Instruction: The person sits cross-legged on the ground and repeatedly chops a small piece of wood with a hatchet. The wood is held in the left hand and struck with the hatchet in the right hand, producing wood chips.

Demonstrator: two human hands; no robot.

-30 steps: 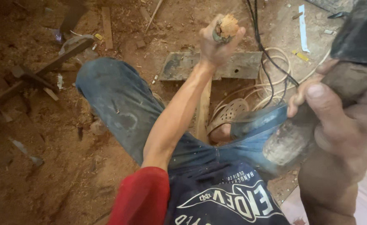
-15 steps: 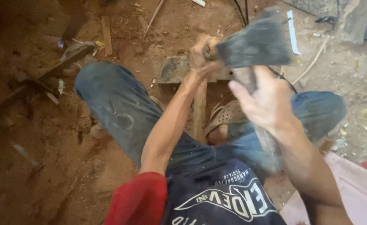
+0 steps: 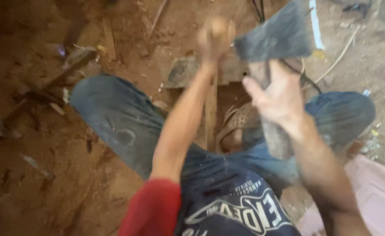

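Observation:
I sit on the red dirt with my knees apart. My left hand (image 3: 215, 37) is shut around the top of an upright wooden stick (image 3: 210, 118) that stands between my legs on a flat grey block (image 3: 183, 72). My right hand (image 3: 277, 98) grips the worn wooden handle of a hatchet (image 3: 273, 39). Its dark grey head is blurred and sits just right of my left fist, almost touching it. A tan sandal (image 3: 236, 124) shows by the stick's foot.
Wood scraps and broken pieces (image 3: 72, 65) lie on the dirt to the left. Black and pale cords (image 3: 332, 61) run across the ground at the back right. A pink slab (image 3: 371, 196) fills the lower right corner.
The hatchet was raised close to the camera at the right, then swung down and forward. Its head is now beside my left fist at the stick's top.

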